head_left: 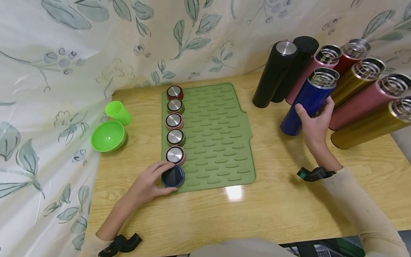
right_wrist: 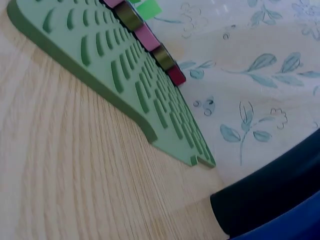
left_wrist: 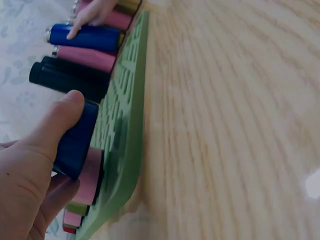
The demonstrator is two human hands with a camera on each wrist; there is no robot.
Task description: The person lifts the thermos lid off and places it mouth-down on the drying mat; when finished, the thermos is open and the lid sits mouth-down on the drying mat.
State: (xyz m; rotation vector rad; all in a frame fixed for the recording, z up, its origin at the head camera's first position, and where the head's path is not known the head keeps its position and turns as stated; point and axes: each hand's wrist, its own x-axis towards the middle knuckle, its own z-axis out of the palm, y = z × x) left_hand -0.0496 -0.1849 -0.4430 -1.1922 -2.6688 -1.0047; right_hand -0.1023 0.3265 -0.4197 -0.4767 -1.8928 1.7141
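My left hand [head_left: 146, 182] pinches a blue bottle lid [head_left: 172, 177] between thumb and fingers at the near left corner of a ribbed green mat [head_left: 215, 142]. In the left wrist view, the thumb lies on the side of that lid [left_wrist: 79, 142]. Beyond it along the mat's left edge, several lids with silver tops run in a column, from a pink one [head_left: 175, 155] to a red one [head_left: 174, 92]. My right hand [head_left: 316, 128] grips the lower part of a blue bottle [head_left: 305, 101], lidless with a bare steel neck. The right wrist view shows only the bottle's side [right_wrist: 292, 225].
Two black bottles [head_left: 273, 76] stand behind the blue one. Lidless pink, red and gold bottles [head_left: 363, 130] crowd its right. A green bowl [head_left: 108, 136] and green cup [head_left: 118, 112] sit left of the mat. A leaf-patterned curtain [head_left: 205, 46] hangs behind the wooden table [head_left: 208, 217].
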